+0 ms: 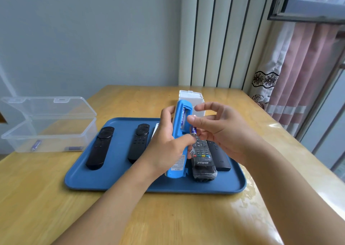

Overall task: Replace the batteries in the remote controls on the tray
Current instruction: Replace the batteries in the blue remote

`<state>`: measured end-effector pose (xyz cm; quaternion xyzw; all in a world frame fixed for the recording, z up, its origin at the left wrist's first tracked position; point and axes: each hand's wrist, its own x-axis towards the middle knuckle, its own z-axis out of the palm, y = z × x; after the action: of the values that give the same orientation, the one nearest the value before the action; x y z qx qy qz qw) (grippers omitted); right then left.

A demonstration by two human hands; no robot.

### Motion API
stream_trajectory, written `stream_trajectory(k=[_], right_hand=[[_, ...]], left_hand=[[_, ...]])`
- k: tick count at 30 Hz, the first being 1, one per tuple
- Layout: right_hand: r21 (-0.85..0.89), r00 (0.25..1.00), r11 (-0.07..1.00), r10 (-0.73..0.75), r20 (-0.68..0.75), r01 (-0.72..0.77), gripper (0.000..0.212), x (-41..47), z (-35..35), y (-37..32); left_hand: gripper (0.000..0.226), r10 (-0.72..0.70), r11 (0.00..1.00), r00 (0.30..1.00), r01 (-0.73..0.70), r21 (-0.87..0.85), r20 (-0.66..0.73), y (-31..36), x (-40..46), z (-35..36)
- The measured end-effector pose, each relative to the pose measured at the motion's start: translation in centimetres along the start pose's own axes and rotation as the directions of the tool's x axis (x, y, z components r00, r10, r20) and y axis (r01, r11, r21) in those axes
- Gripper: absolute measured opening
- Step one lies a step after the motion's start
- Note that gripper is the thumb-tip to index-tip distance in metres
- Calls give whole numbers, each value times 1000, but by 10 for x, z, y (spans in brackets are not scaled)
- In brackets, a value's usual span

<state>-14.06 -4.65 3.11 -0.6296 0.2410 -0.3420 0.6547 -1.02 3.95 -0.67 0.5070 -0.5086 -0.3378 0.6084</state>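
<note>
Head view: the left hand [164, 144] grips a blue-cased remote [179, 142] above the blue tray [115, 181], one battery seated inside. The right hand [220, 130] pinches another battery [193, 131]. Four remotes lie in the tray. A clear box [48, 132] on the surface holds two batteries.

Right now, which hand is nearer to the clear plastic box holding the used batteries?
Left. The left hand grips the blue remote over the tray, on the side toward the clear plastic box; the right hand, pinching a battery, is farther away.
</note>
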Motion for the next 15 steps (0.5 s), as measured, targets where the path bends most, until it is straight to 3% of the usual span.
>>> stream_trajectory(k=[5, 11, 15], right_hand=[[-250, 996, 966, -83, -42, 70, 64, 1, 1, 4], [-279, 998, 959, -56, 13, 57, 51, 3, -7, 5], [-281, 999, 959, -20, 31, 28, 54, 6, -8, 12]], left_hand=[[58, 3, 967, 998, -20, 253, 65, -1, -4, -2], [57, -62, 958, 981, 7, 287, 185, 5, -6, -9], [50, -70, 965, 982, 22, 262, 175, 3, -7, -9]])
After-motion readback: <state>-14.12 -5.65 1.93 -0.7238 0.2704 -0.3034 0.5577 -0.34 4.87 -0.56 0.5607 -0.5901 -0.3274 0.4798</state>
